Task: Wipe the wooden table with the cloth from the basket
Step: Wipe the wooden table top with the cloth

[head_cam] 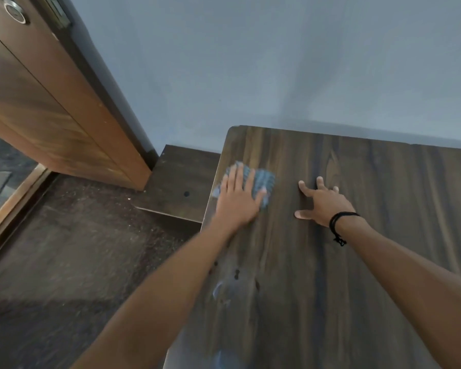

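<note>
Pressing cloth [264, 180] under flat left hand [237, 199] (near table [357, 262] edge), right hand [323, 203] splayed empty alongside.

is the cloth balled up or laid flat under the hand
Laid flat. The blue cloth lies spread on the wooden table under the left hand, whose straight fingers press it down.

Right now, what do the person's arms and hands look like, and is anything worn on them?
Both forearms are bare, with no sleeves in view and no gloves. The left hand and its wrist carry nothing. The right hand has a black cord bracelet wound round the wrist, with a small knotted end hanging from it. No watch shows.
</note>
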Demonstrator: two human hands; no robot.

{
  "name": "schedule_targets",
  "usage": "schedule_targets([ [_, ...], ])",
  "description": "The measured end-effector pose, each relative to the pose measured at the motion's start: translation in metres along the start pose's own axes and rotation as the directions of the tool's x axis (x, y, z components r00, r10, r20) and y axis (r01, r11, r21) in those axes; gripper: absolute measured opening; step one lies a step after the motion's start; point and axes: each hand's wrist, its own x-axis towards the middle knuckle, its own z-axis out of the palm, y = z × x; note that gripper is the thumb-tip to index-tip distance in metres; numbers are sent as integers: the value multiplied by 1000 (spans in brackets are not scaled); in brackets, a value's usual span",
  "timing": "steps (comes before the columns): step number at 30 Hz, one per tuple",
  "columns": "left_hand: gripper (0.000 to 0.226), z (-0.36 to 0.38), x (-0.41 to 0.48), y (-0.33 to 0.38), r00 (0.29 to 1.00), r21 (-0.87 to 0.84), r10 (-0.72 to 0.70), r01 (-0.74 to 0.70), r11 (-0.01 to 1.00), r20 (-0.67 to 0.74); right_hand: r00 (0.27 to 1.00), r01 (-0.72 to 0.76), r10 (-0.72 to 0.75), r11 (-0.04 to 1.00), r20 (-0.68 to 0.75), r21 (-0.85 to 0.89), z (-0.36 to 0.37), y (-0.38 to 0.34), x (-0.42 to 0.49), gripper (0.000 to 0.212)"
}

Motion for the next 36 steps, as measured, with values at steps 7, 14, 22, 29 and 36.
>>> schedule_targets([
  [7,71,18,-53,-20,993,-18,-61,59,998,-102,1000,4,-3,1000,29,-30,-4,-4,-5,94],
  [14,72,23,-125,-18,995,23,-93,93,995,-29,1000,-3,4,1000,21,-21,-2,-10,-8,88],
  [22,73,9,-66,-12,989,-32,-146,146,989,-5,998,13,-14,1000,-54,-18,7,-5,-14,81],
  [29,72,65,-267,-7,992,6,-103,104,995,-67,999,42,-41,998,29,-43,9,-12,-43,82],
  [36,74,23,-152,-8,996,4,-87,87,996,-15,991,61,-49,994,122,-92,42,-23,-81,117],
])
